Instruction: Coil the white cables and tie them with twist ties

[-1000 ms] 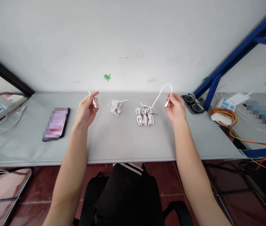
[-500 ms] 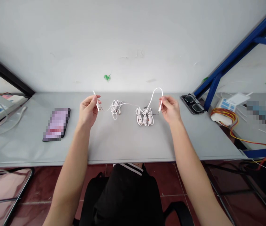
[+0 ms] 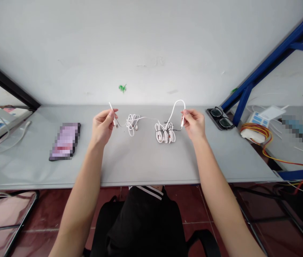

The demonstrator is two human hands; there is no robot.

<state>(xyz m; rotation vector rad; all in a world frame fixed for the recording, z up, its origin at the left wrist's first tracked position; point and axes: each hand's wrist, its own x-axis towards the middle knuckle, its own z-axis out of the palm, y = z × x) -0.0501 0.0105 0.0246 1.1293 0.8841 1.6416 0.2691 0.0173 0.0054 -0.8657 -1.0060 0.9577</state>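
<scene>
My left hand pinches a white USB cable near its USB plug, which points down above the table. Between thumb and fingers, my right hand grips a white cable end with a slim connector; its cord arches up and back to the middle of the table. There lie several white cable bundles side by side, tied with dark twist ties. A looser white cable coil rests nearer my left hand, and a thin cord runs from it toward the bundles. Whether both ends belong to one cable, I cannot tell.
On the grey table, a blurred phone lies at left. Dark glasses rest on a black case-like object at right. Beyond the blue frame are red-yellow wires. A wall rises behind.
My left hand has shifted slightly to the right with the USB plug, which now tilts differently. The right hand stays almost still, its cable end in the fingers.
</scene>
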